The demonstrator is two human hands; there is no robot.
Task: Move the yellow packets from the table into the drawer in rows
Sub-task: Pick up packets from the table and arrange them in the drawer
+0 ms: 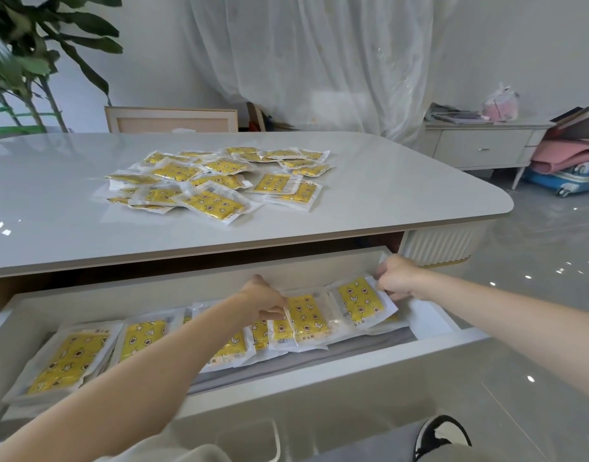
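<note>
plant [26, 45] far left, side cabinet [479, 148] far right. loose pile of yellow packets [216, 181] on table [386, 195], overlapping, too many to count. open drawer [136, 295] holds one row, about seven showing; the left forearm hides part. left hand [263, 300] pinches a middle packet [306, 316]; right hand [398, 276] pinches the end packet [361, 301] by its edge.

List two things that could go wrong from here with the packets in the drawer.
1. The right hand pinches only the edge of a tilted packet; it could slip and land crooked.
2. Packets in the drawer overlap, so the left hand wedging a second packet in could push neighbours askew.
</note>
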